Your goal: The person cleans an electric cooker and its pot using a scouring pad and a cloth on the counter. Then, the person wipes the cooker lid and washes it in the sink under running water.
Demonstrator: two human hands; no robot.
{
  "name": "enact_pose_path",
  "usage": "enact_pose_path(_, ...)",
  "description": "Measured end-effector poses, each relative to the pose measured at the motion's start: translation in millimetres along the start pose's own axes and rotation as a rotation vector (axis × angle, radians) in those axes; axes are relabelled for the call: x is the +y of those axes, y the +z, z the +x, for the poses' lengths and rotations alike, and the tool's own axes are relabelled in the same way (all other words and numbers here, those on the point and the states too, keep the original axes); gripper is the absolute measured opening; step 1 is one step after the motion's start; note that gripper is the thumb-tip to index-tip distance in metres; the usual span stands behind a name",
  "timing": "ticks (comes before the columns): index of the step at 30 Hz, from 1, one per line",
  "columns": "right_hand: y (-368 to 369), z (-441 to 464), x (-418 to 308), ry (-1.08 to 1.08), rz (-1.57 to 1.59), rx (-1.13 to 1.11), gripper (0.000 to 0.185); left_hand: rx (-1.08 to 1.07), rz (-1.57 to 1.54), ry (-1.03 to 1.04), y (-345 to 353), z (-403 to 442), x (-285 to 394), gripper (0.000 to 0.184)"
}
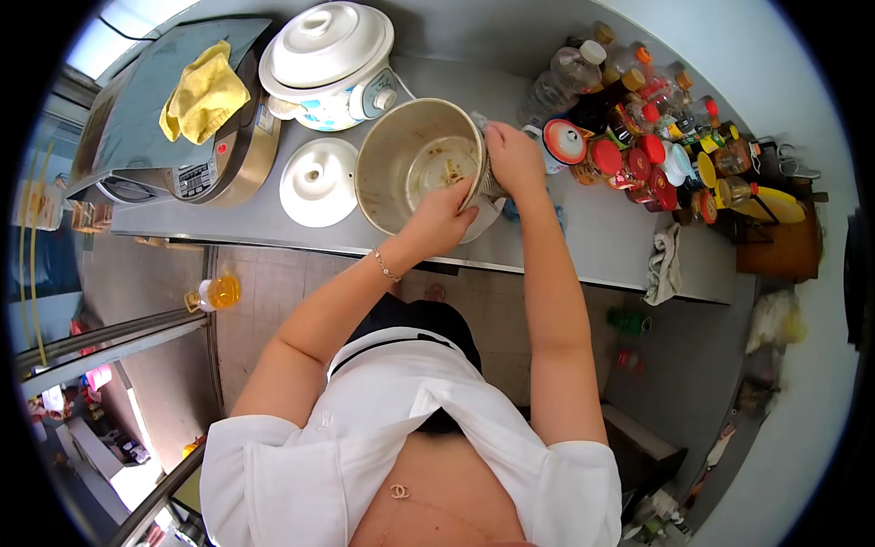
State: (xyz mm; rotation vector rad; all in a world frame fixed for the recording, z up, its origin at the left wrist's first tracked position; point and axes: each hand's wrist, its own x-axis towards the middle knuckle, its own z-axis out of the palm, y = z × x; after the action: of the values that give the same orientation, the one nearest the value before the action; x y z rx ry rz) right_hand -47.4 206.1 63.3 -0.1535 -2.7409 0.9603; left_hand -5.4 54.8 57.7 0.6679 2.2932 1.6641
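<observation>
While 2 hands (437,221) steady it, the cylindrical metal pot (406,169) looks stained.

The left hand (437,221) grips the near rim of a round silver metal pot (390,169) with brown specks inside; the right hand (516,157) is at its outer wall with a grey textured cloth (493,180). On the grey desk (597,239), a round white knobbed lid (305,190) lies just beside the pot, near a white lidded electric cooker (326,68) and a gold-sided rice cooker (244,169).
</observation>
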Motion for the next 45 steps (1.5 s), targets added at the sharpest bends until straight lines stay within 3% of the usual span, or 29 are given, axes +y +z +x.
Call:
enact_pose_path(2,-1.0,6.5,-12.5,0.037,-0.107,-0.079,0.034,-0.021,-0.001,-0.009,-3.4,1.0,-1.7,0.041)
enact_pose_path(6,2.0,-33.7,-20.2,0.041,-0.271,0.104,0.035,-0.012,-0.027,0.076,-4.7,-2.2,-6.3,0.043)
enact_pose_path(9,-10.2,-22.1,-26.1,0.159,-0.337,-0.138,0.034,-0.045,0.031,0.02,-2.0,-7.9,-5.1,0.044)
enact_pose_path(12,-1.1,14.9,2.6,0.096,-0.403,-0.282,0.033,-0.09,0.057,-0.028,-0.5,-8.8,-1.8,0.045)
enact_pose_path(16,2.6,-10.1,-16.7,0.072,-0.227,-0.112,0.035,-0.05,0.031,0.011,-7.4,-9.8,-4.3,0.044)
enact_pose_path(19,17.4,-44.8,-33.1,-0.015,-0.255,0.277,0.035,-0.013,-0.026,0.062,-12.4,-6.0,-6.1,0.043)
enact_pose_path(20,8.1,-41.3,-32.4,0.137,-0.281,0.058,0.035,-0.016,-0.045,0.072,-12.0,-6.6,-6.6,0.043)
enact_pose_path(24,0.0,7.4,-22.7,0.096,-0.403,-0.148,0.034,-0.027,0.04,0.036,-5.5,-10.1,-8.1,0.042)
enact_pose_path(27,12.2,5.6,-21.4,0.053,-0.306,-0.013,0.035,-0.007,0.048,0.038,-10.7,-9.3,-11.4,0.041)
enact_pose_path(28,13.8,-4.2,-27.2,-0.002,-0.278,0.011,0.027,-0.013,0.029,0.017,-19.5,-5.6,-5.8,0.041)
enact_pose_path(31,33.4,-42.4,-25.7,-0.277,-0.256,0.409,0.027,0.039,-0.036,0.092,-23.1,2.3,-13.0,0.039)
enact_pose_path(32,33.9,-51.5,-26.3,-0.278,-0.229,0.402,0.028,0.066,-0.058,0.136,-21.4,3.3,-17.9,0.039)
enact_pose_path(35,35.3,-74.8,-32.8,-0.3,-0.111,0.39,0.033,0.004,-0.06,0.002,-28.4,5.3,-17.6,0.041)
enact_pose_path(37,38.3,-83.8,-35.3,-0.371,0.004,0.38,0.034,-0.056,0.058,-0.072,-34.1,8.2,-13.0,0.037)
enact_pose_path(38,38.6,-80.4,-34.7,-0.298,0.021,0.385,0.03,-0.088,0.116,-0.113,-33.9,8.5,-10.8,0.035)
enact_pose_path(41,17.2,-46.1,-36.1,-0.166,-0.033,0.359,0.027,-0.101,-0.156,0.05,-21.4,1.8,-5.3,0.03)
enact_pose_path(45,26.5,-78.7,-37.5,-0.183,0.062,0.294,0.026,-0.143,-0.122,-0.088,-27.7,10.3,-19.6,0.038)
